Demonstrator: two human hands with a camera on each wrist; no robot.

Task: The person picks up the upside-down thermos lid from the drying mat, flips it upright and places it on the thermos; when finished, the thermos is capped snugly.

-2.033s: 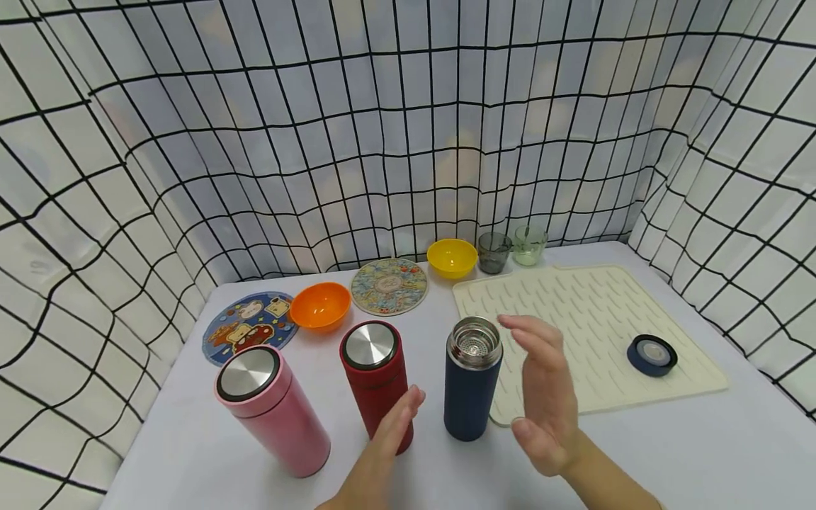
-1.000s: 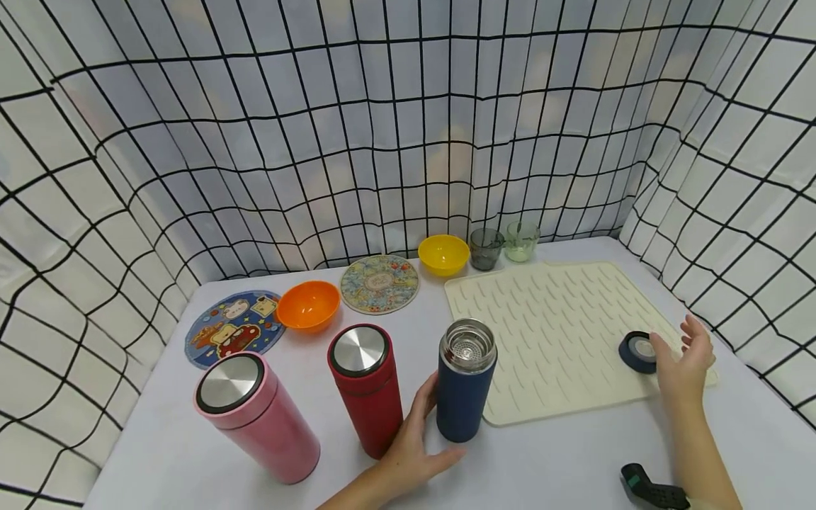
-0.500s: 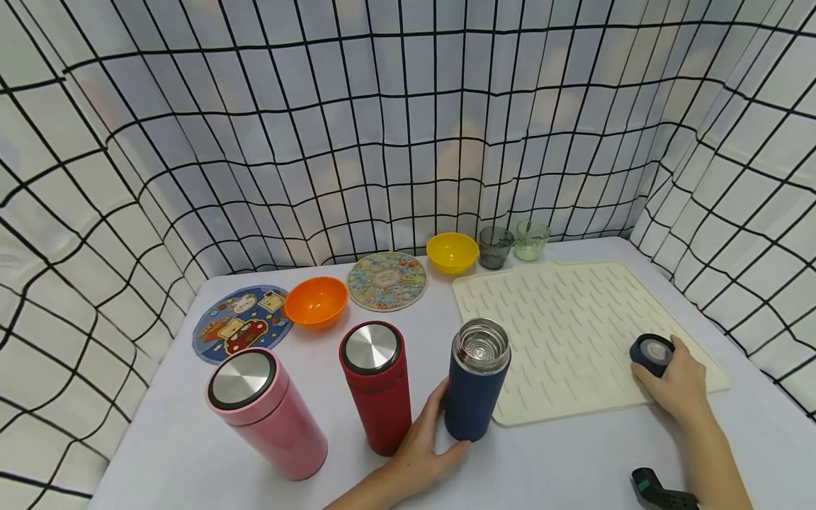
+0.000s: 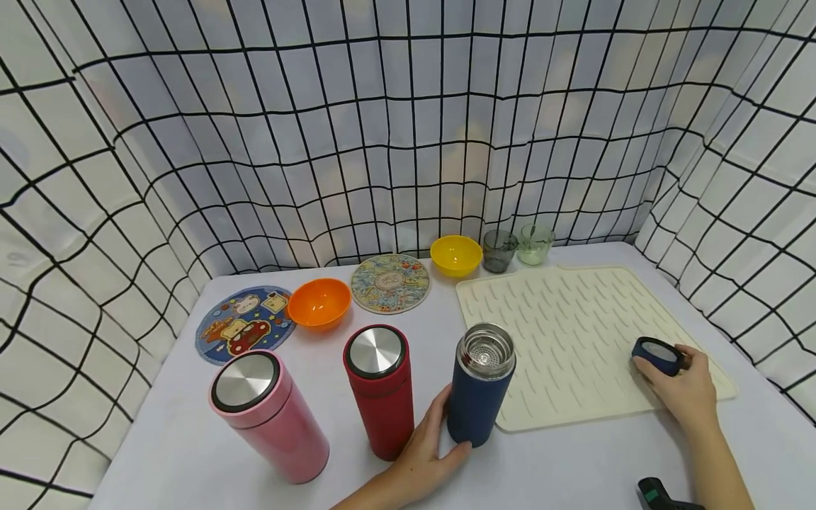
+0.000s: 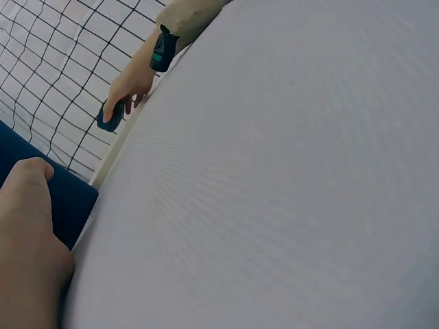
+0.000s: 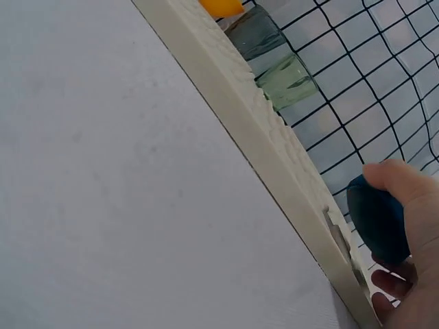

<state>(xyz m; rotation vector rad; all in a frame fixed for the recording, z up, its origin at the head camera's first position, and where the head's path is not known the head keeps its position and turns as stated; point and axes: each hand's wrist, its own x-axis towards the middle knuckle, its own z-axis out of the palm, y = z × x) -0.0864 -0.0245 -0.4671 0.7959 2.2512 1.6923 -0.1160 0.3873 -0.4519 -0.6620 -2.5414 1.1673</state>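
Note:
A navy blue thermos bottle [image 4: 479, 397] stands lidless on the white table, its steel mouth and strainer showing. My left hand [image 4: 417, 460] grips its lower left side, the thumb at the front near the base; the thumb lies along the blue wall in the left wrist view. Over the right part of the cream drying mat [image 4: 574, 340], my right hand [image 4: 685, 389] pinches the blue bottle lid [image 4: 659, 356] between thumb and fingers. The lid tilts and hangs just above the mat in the right wrist view [image 6: 377, 219]. Some right fingers are hidden behind it.
Left of the blue bottle stand a red thermos [image 4: 381, 397] and a pink thermos [image 4: 274, 418], both lidded. Behind them are an orange bowl [image 4: 320, 304], two round patterned mats, a yellow bowl [image 4: 456, 256] and two glass cups [image 4: 499, 249]. Black grid netting surrounds the table.
My left hand has come to the blue bottle and holds it. My right hand has moved right from beside the bottle, taken the lid and lifted it slightly off the mat, tilting it.

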